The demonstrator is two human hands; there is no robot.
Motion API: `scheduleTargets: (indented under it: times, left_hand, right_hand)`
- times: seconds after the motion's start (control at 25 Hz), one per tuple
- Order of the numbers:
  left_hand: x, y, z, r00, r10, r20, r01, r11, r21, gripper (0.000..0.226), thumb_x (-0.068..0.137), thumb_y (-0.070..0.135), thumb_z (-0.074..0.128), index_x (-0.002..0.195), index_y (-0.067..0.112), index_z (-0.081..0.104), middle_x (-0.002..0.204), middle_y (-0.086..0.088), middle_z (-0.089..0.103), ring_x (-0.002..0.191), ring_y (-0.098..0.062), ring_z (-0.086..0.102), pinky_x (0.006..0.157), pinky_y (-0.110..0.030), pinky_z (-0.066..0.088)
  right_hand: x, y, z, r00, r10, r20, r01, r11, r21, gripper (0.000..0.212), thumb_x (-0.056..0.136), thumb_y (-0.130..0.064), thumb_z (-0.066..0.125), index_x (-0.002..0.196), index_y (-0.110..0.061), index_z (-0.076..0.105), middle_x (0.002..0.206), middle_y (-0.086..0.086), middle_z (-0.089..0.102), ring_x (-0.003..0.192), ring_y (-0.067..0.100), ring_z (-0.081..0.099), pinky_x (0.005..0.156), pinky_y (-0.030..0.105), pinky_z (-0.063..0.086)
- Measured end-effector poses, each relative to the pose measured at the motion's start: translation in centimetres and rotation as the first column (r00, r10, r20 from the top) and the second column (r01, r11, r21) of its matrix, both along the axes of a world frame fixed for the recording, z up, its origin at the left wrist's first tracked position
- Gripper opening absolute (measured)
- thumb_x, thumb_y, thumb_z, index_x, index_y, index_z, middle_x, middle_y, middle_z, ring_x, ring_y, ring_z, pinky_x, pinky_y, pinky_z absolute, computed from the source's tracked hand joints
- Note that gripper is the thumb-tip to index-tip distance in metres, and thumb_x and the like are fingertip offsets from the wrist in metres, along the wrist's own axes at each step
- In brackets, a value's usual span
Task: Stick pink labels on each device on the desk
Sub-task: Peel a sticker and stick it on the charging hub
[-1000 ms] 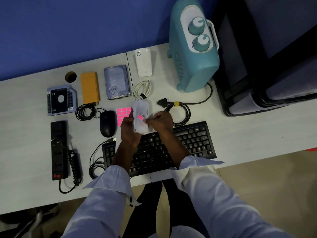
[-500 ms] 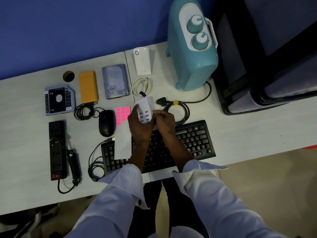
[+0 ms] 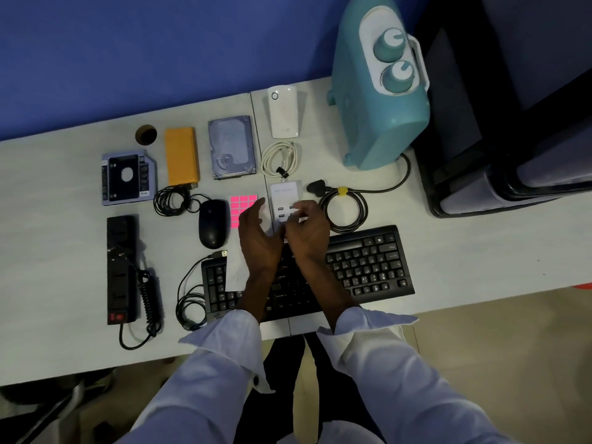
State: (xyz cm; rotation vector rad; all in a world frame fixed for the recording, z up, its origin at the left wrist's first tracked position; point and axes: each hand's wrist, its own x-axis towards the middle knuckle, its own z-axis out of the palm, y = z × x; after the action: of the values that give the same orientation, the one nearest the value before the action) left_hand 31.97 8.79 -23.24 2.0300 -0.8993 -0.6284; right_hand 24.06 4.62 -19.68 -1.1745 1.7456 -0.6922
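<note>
We see the white USB charger hub (image 3: pixel 285 200) lying flat on the tabletop (image 3: pixel 464 251), ports up, between the pink label sheet (image 3: pixel 242 206) and a coiled black cable (image 3: pixel 344 209). Right hand (image 3: pixel 307 230) hovers over its near end, fingers curled; whether they grip it, we cannot tell. Left hand (image 3: pixel 258 238) sits just beside, fingers loosely spread, above the keyboard (image 3: pixel 368 264). Mouse (image 3: pixel 212 223) lies left of the labels.
</note>
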Motion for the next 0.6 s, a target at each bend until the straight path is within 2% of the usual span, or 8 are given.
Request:
scheduleTargets:
  times: [0.08,0.2,0.36,0.52,0.6]
  left_hand:
    - [1.7,1.5,0.2,0.997,-0.003,0.077,0.003,1.000,0.005,0.051,0.085,0.028,0.077,0.133,0.024,0.057,0.128,0.000,0.059,0.113,-0.017,0.058,0.094,-0.038,0.053]
    - [4.2,4.4,-0.3,0.989,0.042,0.145,-0.047,0.998,0.036,0.045,0.083,0.026,0.076,0.125,0.027,0.059,0.123,0.000,0.061,0.110,-0.022,0.060,0.087,-0.045,0.055]
    - [4.9,7.2,0.3,0.977,0.030,0.210,-0.051,0.994,0.097,0.038,0.087,0.026,0.075,0.122,0.022,0.060,0.123,-0.005,0.060,0.107,-0.024,0.064,0.084,-0.043,0.058]
    - [5.6,7.7,0.2,0.988,0.025,0.153,-0.034,0.998,0.060,0.033,0.089,0.018,0.073,0.121,0.016,0.063,0.123,-0.009,0.061,0.110,-0.025,0.063,0.090,-0.039,0.056]
    - [5.9,7.5,0.1,0.995,0.024,0.092,-0.027,0.999,0.027,0.036,0.086,0.003,0.071,0.121,0.007,0.064,0.123,-0.014,0.061,0.112,-0.024,0.062,0.094,-0.029,0.053]
  right_hand:
    - [0.8,1.1,0.0,0.996,0.083,-0.017,-0.083,0.996,0.013,0.018,0.082,-0.015,0.061,0.098,-0.019,0.067,0.095,0.002,0.074,0.090,0.022,0.069,0.075,0.036,0.056]
    - [2.1,3.2,-0.3,0.973,0.225,-0.042,-0.222,0.973,0.069,0.017,0.085,-0.021,0.065,0.102,-0.017,0.066,0.097,0.003,0.074,0.090,0.022,0.070,0.078,0.038,0.057]
    - [3.6,5.0,-0.3,0.909,0.367,-0.198,-0.344,0.928,0.142,0.026,0.088,-0.032,0.062,0.106,-0.012,0.062,0.100,0.008,0.072,0.096,0.025,0.068,0.079,0.037,0.056]
    - [5.2,4.6,-0.1,0.932,0.328,-0.156,-0.298,0.936,0.189,0.031,0.087,-0.028,0.064,0.114,-0.013,0.057,0.107,0.010,0.070,0.101,0.027,0.067,0.084,0.039,0.056]
    - [6.0,4.0,-0.4,0.957,0.263,-0.122,-0.232,0.947,0.222,0.034,0.084,-0.024,0.067,0.116,-0.014,0.057,0.111,0.009,0.070,0.104,0.026,0.067,0.085,0.035,0.056]
